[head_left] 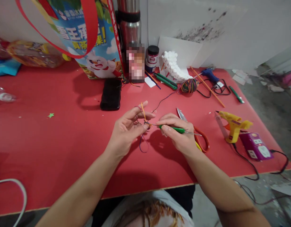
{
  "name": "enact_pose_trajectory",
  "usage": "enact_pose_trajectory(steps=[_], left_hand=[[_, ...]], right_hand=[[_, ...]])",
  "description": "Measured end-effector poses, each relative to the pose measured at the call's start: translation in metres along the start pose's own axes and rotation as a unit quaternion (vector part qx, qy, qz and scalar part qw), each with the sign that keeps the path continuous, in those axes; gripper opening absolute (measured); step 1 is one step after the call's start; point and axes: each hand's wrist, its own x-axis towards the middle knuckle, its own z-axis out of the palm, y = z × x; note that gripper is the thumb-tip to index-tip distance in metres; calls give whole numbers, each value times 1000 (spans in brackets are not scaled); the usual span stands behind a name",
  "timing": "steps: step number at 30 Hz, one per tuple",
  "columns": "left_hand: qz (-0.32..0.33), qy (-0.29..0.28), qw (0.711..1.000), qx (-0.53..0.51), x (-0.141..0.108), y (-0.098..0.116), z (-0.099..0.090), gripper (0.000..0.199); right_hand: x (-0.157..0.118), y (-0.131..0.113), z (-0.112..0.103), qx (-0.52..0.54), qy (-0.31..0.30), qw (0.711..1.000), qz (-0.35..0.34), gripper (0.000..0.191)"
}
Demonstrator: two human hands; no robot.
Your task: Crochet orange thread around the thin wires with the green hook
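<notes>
My left hand (pixel 128 127) pinches a small piece of multicoloured yarn work (pixel 148 126) between thumb and fingers. An orange stretch of yarn (pixel 143 111) runs up over its raised index finger, and a purple and blue loop (pixel 143 146) hangs below. My right hand (pixel 177 130) is closed around a crochet hook with a green handle (pixel 175 129). The hook's thin metal tip reaches the yarn work, partly hidden by the left fingers. From there a dark strand (pixel 163 100) leads back to a multicoloured yarn ball (pixel 189 85).
Scissors with orange handles (pixel 203 142) lie beside my right hand. Further right are a yellow glue gun (pixel 236 123) and a purple box (pixel 255 146). A black phone (pixel 111 94), a large printed bag (pixel 95 41), a steel flask (pixel 130 25) and a green cutter (pixel 165 81) stand or lie behind.
</notes>
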Motion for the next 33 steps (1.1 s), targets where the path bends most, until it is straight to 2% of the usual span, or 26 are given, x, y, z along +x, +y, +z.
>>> enact_pose_trajectory(steps=[7,11,14,17,22,33], left_hand=[[0,8,1000,26,0,-3,-2,54],[-1,17,998,57,0,-2,0,50],[-4,32,999,43,0,-2,3,49],[-35,48,998,4,-1,1,6,56],[-30,24,999,-29,-2,8,8,60],[-5,77,996,49,0,2,4,63]], right_hand=[[1,5,0,97,4,994,55,12],[1,7,1,155,-24,985,77,13],[1,7,2,150,-25,985,82,15],[1,8,3,141,-2,987,81,16],[2,11,7,169,22,980,102,16],[1,9,11,228,36,957,177,18]])
